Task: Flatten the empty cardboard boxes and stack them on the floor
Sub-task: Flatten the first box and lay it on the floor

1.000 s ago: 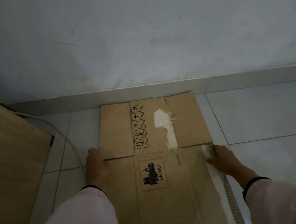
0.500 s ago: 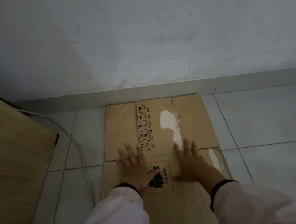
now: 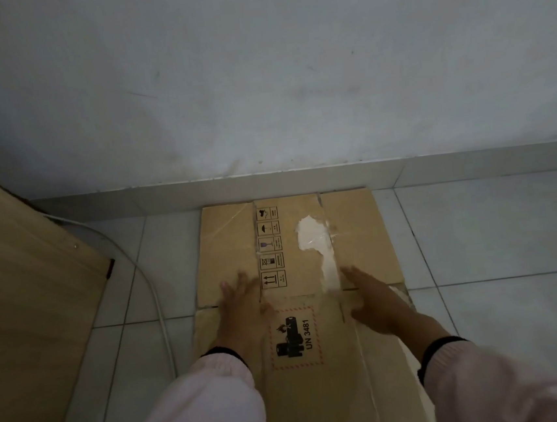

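A flattened brown cardboard box (image 3: 358, 237) lies on the tiled floor with its far flaps against the skirting. It bears a red-bordered "UN 3481" label, a column of handling symbols and a torn white patch. My left hand (image 3: 242, 309) rests palm down on the box, left of the label, fingers spread across the flap crease. My right hand (image 3: 378, 303) lies flat on the box to the right of the label, fingers pointing toward the white tear. Both hands are motion-blurred and hold nothing.
A light wooden panel (image 3: 25, 320) fills the left side. A white cable (image 3: 157, 307) runs along the floor between the panel and the box. A grey wall (image 3: 274, 75) with a tiled skirting stands just behind. Pale floor tiles (image 3: 511, 239) extend to the right.
Both hands came off the box's side edges and onto its top face near the label. Since half a second ago they have slid apart, left hand leftward and right hand rightward.
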